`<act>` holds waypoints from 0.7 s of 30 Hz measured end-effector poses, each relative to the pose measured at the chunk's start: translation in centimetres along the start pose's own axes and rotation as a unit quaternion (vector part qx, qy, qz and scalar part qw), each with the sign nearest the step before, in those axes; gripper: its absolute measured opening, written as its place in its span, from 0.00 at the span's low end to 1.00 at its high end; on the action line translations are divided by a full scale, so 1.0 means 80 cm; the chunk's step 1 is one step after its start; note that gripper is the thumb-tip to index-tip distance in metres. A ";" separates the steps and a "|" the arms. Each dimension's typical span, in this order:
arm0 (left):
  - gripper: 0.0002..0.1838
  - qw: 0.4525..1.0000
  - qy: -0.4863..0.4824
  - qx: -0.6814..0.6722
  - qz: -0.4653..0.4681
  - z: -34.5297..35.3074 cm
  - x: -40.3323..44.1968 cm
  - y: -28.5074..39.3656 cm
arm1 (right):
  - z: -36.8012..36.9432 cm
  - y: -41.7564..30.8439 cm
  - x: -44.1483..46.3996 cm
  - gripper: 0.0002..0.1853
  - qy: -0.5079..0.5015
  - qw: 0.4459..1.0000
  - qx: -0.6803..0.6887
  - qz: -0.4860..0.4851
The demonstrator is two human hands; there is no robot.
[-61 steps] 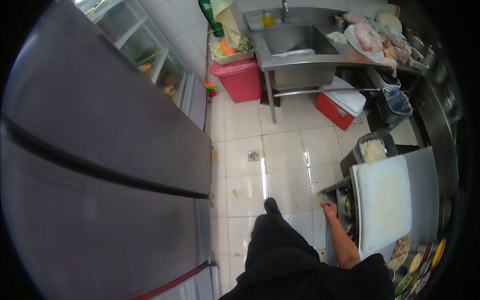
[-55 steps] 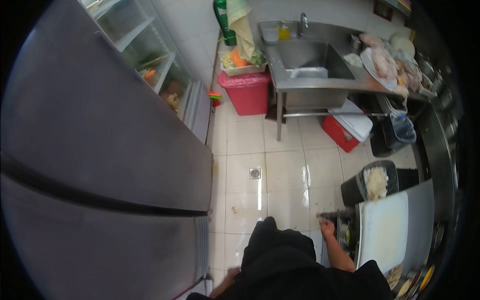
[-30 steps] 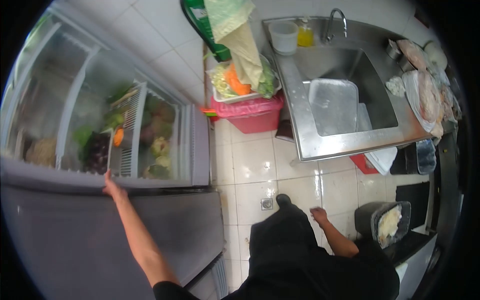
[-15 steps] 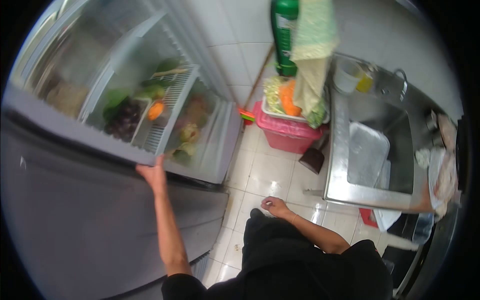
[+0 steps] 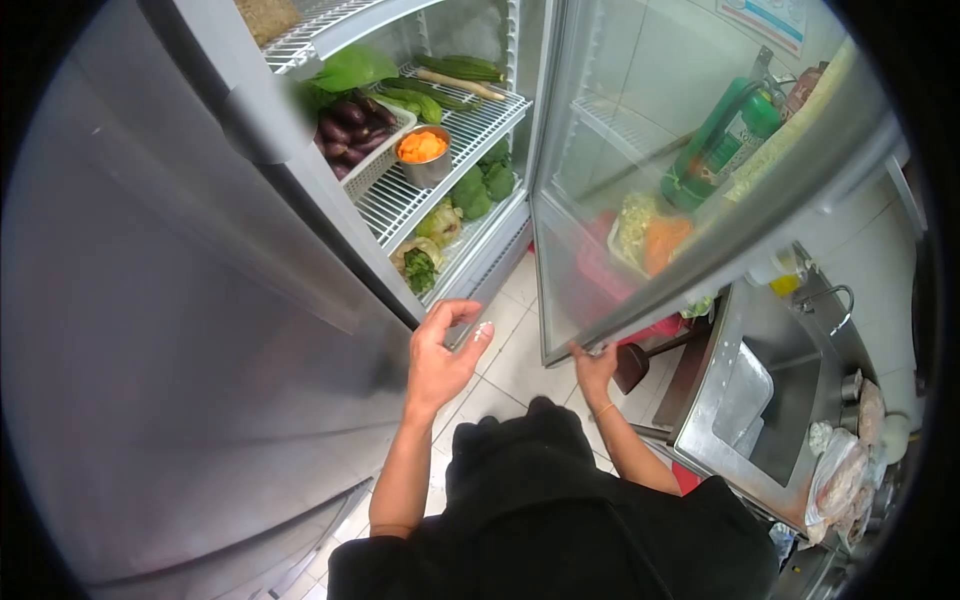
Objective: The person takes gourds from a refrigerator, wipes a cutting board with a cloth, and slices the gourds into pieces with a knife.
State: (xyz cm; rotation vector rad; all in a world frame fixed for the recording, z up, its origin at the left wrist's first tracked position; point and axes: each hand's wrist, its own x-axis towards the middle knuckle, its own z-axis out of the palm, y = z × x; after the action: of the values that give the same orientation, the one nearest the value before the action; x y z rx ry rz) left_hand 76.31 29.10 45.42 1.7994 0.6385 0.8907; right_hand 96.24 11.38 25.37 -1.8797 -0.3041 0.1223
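The glass fridge door (image 5: 600,240) stands swung out to the right. My right hand (image 5: 597,374) grips its lower outer edge, the fingertips partly hidden behind the frame. My left hand (image 5: 445,352) hovers in front of the open fridge, empty, with thumb and fingers apart and small white bits on the thumb. Beyond it, on a wire shelf (image 5: 385,215), are a metal container of chopped orange pieces (image 5: 422,150), a white basket (image 5: 378,156) of eggplants (image 5: 350,130), leafy greens (image 5: 355,68) and long green vegetables (image 5: 465,68). Broccoli (image 5: 482,185) lies below.
A grey door panel (image 5: 200,330) fills the left. Through the glass show a green fire extinguisher (image 5: 722,142) and a pink bin (image 5: 605,265) topped with cut vegetables. A steel sink (image 5: 790,410) holds a tray (image 5: 742,400); bagged food (image 5: 840,480) lies beside it.
The glass door has swung open to the right. My left hand has let go of its edge, and my right hand has taken hold of it. The view has shifted, showing the shelves uncovered.
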 end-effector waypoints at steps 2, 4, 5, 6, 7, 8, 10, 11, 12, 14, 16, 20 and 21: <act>0.15 0.998 -0.039 0.019 -0.035 -0.007 0.005 -0.013 | -0.020 0.021 0.020 0.29 0.066 0.997 -0.029 -0.001; 0.15 0.995 -0.066 0.018 -0.073 -0.001 0.009 -0.035 | -0.038 0.039 0.039 0.33 0.100 0.995 -0.005 0.017; 0.15 0.992 -0.079 0.011 -0.095 0.002 0.013 -0.051 | -0.044 0.048 0.045 0.36 0.112 0.993 0.038 0.027; 0.15 0.989 -0.090 0.006 -0.117 0.004 0.018 -0.063 | -0.041 0.058 0.048 0.40 0.121 0.989 0.082 0.035; 0.15 0.986 -0.096 0.016 -0.135 0.006 0.021 -0.072 | -0.028 0.069 0.042 0.44 0.146 0.986 0.047 0.064; 0.14 0.981 -0.106 0.011 -0.159 0.007 0.026 -0.084 | -0.012 0.093 0.035 0.48 0.168 0.981 0.012 0.092; 0.13 0.970 -0.110 -0.019 -0.215 0.010 0.026 -0.111 | 0.020 0.089 0.025 0.57 0.058 0.955 -0.067 0.282; 0.12 0.963 -0.110 -0.017 -0.244 0.010 0.026 -0.115 | 0.057 0.123 0.016 0.53 0.019 0.950 -0.046 0.307; 0.12 0.957 -0.107 -0.014 -0.270 0.009 0.030 -0.119 | 0.085 0.088 0.028 0.52 -0.053 0.945 -0.036 0.320; 0.13 0.950 -0.112 0.015 -0.292 0.010 0.025 -0.143 | 0.150 -0.001 0.067 0.43 -0.126 0.962 -0.011 0.242; 0.15 0.941 -0.092 -0.009 -0.326 0.012 0.027 -0.156 | 0.214 -0.055 0.157 0.35 -0.124 0.992 -0.016 0.023; 0.18 0.911 -0.073 0.065 -0.400 0.019 0.055 -0.160 | 0.335 -0.211 0.350 0.22 -0.038 0.931 -0.011 -0.364; 0.18 0.912 -0.059 0.072 -0.400 0.020 0.064 -0.162 | 0.364 -0.254 0.385 0.22 -0.079 0.921 -0.006 -0.381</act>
State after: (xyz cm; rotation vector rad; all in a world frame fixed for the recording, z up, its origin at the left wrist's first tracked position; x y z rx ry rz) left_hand 80.25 36.92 34.50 1.4824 1.2599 0.1749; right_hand 115.99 52.35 37.09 -1.6420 -1.1221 -0.2604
